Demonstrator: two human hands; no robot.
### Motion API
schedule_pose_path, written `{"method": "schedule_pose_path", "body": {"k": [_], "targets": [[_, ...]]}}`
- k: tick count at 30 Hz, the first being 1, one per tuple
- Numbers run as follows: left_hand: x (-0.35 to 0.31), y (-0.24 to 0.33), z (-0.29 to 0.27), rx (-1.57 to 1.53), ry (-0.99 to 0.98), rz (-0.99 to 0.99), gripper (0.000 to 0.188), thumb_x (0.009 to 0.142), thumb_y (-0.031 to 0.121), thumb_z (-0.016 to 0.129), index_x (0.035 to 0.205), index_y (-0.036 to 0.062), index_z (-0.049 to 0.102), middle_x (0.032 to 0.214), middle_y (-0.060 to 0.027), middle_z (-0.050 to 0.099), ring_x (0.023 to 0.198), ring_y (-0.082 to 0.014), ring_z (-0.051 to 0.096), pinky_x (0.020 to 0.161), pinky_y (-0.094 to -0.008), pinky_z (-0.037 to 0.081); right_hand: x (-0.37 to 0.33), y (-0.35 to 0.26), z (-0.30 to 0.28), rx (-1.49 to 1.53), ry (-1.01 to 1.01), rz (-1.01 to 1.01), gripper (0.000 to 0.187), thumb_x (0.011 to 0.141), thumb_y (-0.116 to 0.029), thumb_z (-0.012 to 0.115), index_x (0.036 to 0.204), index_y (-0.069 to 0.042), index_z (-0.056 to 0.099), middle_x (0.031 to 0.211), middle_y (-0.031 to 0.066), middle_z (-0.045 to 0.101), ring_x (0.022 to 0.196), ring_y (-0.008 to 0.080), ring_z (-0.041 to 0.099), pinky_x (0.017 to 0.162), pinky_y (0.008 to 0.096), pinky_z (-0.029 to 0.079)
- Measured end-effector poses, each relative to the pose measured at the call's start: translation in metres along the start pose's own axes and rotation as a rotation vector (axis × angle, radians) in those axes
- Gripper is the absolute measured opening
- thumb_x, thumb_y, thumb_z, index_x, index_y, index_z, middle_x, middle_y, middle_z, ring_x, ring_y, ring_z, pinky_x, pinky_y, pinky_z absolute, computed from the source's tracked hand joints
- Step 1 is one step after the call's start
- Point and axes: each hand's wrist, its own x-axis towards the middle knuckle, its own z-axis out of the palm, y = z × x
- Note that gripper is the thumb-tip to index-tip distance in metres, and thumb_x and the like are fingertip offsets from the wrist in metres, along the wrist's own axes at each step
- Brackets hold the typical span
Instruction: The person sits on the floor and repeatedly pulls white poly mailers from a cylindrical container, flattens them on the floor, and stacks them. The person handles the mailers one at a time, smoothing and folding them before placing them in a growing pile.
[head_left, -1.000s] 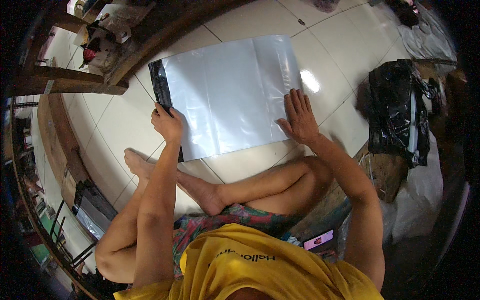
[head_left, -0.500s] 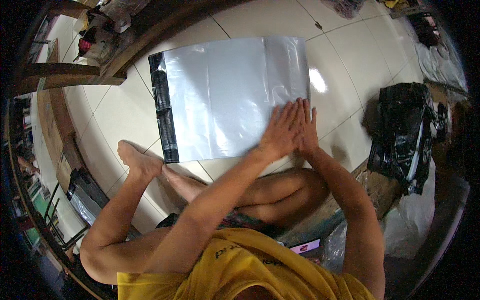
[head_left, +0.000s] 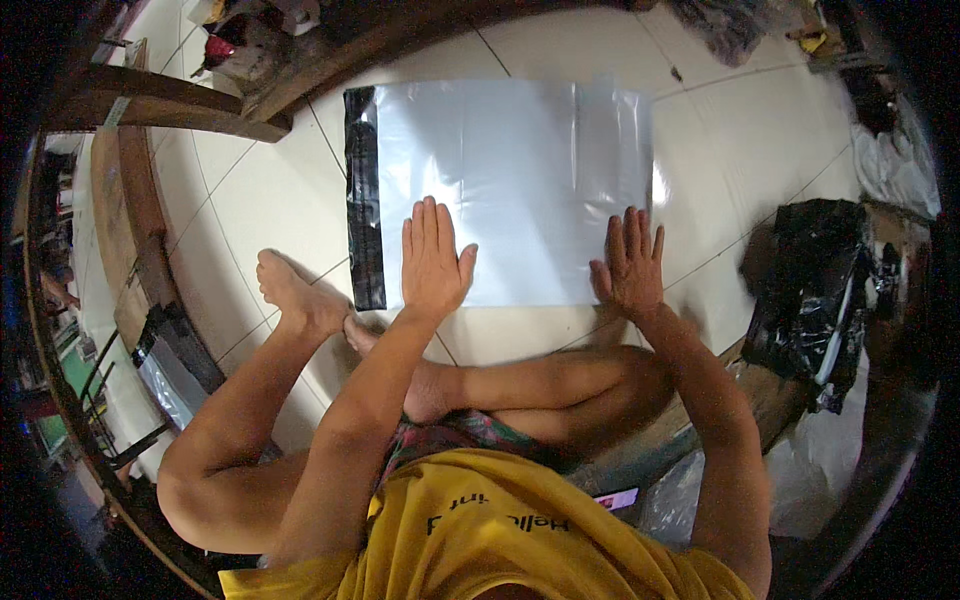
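Note:
A flat, shiny silver-grey plastic sheet [head_left: 520,200], which looks like a mailing bag, lies on the tiled floor before me. A black strip [head_left: 366,200] runs down its left edge. Palm down on the sheet's near left part rests my left hand [head_left: 434,262], fingers straight and close together, thumb out. At the near right corner my right hand [head_left: 632,265] also lies flat, its fingers spread. Neither hand grips anything. Faint creases cross the sheet near its right side.
Crumpled black plastic [head_left: 812,290] lies to the right, beside clear plastic wrap [head_left: 675,495]. A phone with a lit screen [head_left: 615,498] is near my right hip. Wooden beams [head_left: 190,108] stand at the far left. My bare foot [head_left: 300,295] is close to the black strip.
My left hand has slid left across the sheet, away from my right hand. The right hand has shifted slightly right. In the picture, the sheet sits further right as the view moved.

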Motion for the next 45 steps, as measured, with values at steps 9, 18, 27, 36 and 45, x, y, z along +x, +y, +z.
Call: {"method": "schedule_pose_path", "body": {"k": [9, 18, 27, 36, 45], "targets": [[0.002, 0.005, -0.007, -0.033, -0.032, -0.020, 0.075, 0.098, 0.038, 0.050, 0.149, -0.0107, 0.025, 0.158, -0.0288, 0.023, 0.149, -0.0410, 0.016, 0.122, -0.0521, 0.012, 0.174, 0.040, -0.039, -0.054, 0.151, -0.033, 0.077, 0.098, -0.044, 0.051, 0.147, 0.011, 0.030, 0.154, 0.0334, 0.026, 0.146, 0.0466, 0.021, 0.121, 0.0548, 0.015], [0.025, 0.014, 0.011, -0.262, 0.170, 0.029, 0.070, 0.087, 0.027, 0.065, 0.139, -0.0113, 0.038, 0.150, -0.0317, 0.033, 0.142, -0.0473, 0.027, 0.118, -0.0571, 0.018, 0.187, 0.040, -0.012, 0.044, 0.186, -0.077, 0.085, 0.093, -0.059, 0.049, 0.150, 0.002, 0.033, 0.154, 0.0362, 0.024, 0.146, 0.0498, 0.019, 0.119, 0.0611, 0.010], [0.209, 0.104, 0.045, -0.275, 0.250, 0.359, 0.079, 0.093, 0.049, 0.053, 0.143, -0.0108, 0.038, 0.153, -0.0280, 0.034, 0.145, -0.0399, 0.028, 0.122, -0.0487, 0.016, 0.194, 0.042, -0.009, -0.043, 0.202, -0.143, 0.080, 0.093, -0.057, 0.052, 0.151, -0.006, 0.034, 0.152, 0.0371, 0.028, 0.142, 0.0546, 0.024, 0.116, 0.0641, 0.015], [0.181, -0.048, -0.003, 0.029, 0.156, 0.139, 0.071, 0.099, 0.038, 0.048, 0.148, -0.0100, 0.030, 0.156, -0.0280, 0.029, 0.146, -0.0401, 0.025, 0.123, -0.0458, 0.015, 0.185, 0.041, -0.010, 0.034, 0.217, -0.104, 0.082, 0.092, -0.059, 0.055, 0.152, -0.007, 0.035, 0.153, 0.0366, 0.026, 0.143, 0.0557, 0.021, 0.115, 0.0646, 0.016], [0.177, -0.056, -0.006, -0.006, 0.205, 0.151, 0.072, 0.098, 0.038, 0.050, 0.149, -0.0083, 0.029, 0.157, -0.0272, 0.027, 0.148, -0.0396, 0.022, 0.123, -0.0468, 0.014, 0.186, 0.047, -0.010, 0.006, 0.222, -0.109, 0.080, 0.093, -0.058, 0.053, 0.151, -0.006, 0.036, 0.155, 0.0357, 0.023, 0.144, 0.0553, 0.018, 0.114, 0.0676, 0.015]]}}
